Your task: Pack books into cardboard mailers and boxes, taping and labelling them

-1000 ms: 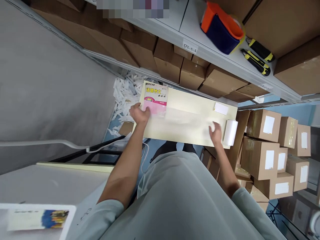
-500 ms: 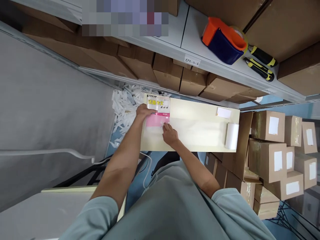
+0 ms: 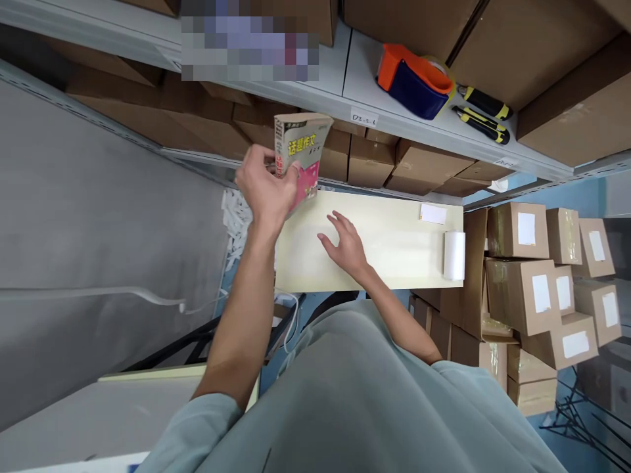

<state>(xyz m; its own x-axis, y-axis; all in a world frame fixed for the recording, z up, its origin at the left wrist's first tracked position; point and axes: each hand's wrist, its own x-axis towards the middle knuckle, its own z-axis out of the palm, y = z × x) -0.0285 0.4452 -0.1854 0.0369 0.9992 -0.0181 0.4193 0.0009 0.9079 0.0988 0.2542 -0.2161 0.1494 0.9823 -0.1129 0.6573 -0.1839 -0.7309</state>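
Observation:
Gripped along its spine by my left hand [image 3: 269,184], a thick paperback book [image 3: 304,148] is held up above the table. Its cover is grey over pink with yellow Chinese characters, and the spine faces left. My thumb lies on the front cover; the other fingers go behind the book. My right hand [image 3: 348,243] hovers apart from the book over the pale table [image 3: 394,256], fingers spread and holding nothing. At the table's right end stand a white roll [image 3: 454,256] and a small white pad or stack of labels [image 3: 433,213].
A shelf [image 3: 315,89] with cardboard boxes runs behind the table. On it lie an orange and blue tape dispenser [image 3: 417,82] and box cutters [image 3: 483,125]. Labelled cartons [image 3: 517,295] are stacked at the right. Paper strips [image 3: 235,223] cover the floor at the left.
My left hand has lifted the book off the table, upward and toward the shelf. My right hand has come away from the book and its fingers have spread.

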